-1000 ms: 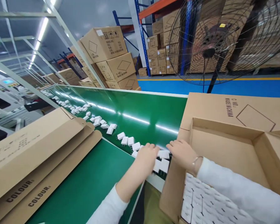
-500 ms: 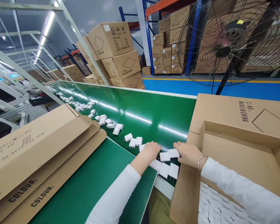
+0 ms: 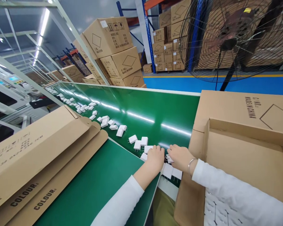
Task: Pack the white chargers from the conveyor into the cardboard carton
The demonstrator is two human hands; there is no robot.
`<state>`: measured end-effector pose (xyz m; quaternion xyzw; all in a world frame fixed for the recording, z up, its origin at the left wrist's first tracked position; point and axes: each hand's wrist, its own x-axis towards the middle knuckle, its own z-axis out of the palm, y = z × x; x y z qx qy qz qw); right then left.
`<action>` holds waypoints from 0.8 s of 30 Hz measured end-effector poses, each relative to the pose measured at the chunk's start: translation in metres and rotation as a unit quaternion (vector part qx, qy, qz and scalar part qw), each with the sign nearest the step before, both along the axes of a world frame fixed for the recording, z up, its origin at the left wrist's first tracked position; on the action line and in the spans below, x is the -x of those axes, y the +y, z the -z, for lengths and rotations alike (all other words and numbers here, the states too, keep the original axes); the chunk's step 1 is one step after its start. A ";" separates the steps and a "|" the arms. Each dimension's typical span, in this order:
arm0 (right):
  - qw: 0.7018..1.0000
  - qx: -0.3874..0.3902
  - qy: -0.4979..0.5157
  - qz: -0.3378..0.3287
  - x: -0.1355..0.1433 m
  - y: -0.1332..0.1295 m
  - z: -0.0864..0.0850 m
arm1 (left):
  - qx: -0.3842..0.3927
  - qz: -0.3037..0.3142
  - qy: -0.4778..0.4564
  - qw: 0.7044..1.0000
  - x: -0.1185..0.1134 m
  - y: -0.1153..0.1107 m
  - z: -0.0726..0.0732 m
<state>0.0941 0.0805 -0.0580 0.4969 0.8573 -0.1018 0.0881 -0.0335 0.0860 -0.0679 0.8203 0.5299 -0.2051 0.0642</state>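
From the head view, the left hand (image 3: 155, 158) and right hand (image 3: 179, 157) rest palm-down, fingers curled over a cluster of white plug adapters (image 3: 168, 170) at the green conveyor belt's (image 3: 143, 106) near edge — grip unclear — beside the open cardboard box (image 3: 238, 150).

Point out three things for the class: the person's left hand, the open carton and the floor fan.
left hand (image 3: 155, 157), head view, on the back of the hand.
open carton (image 3: 240, 108), head view, on its printed far flap.
floor fan (image 3: 228, 44), head view, on its hub.
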 end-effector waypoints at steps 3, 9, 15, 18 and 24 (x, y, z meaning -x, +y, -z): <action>0.999 0.017 -0.039 0.009 0.013 0.005 0.003 | -0.008 0.002 -0.013 1.000 0.007 0.005 0.006; 0.998 0.004 -0.046 0.043 0.001 0.020 0.006 | -0.037 0.019 -0.059 0.997 0.008 -0.002 0.007; 0.996 0.001 -0.001 0.084 -0.019 0.028 0.012 | -0.067 -0.051 -0.114 0.990 -0.010 -0.019 0.012; 0.993 -0.015 0.049 0.109 -0.032 0.033 0.010 | -0.079 -0.078 -0.132 0.985 -0.020 -0.019 0.017; 0.961 -0.013 0.205 0.186 -0.071 0.034 -0.002 | -0.097 -0.073 -0.232 0.965 -0.026 -0.008 0.009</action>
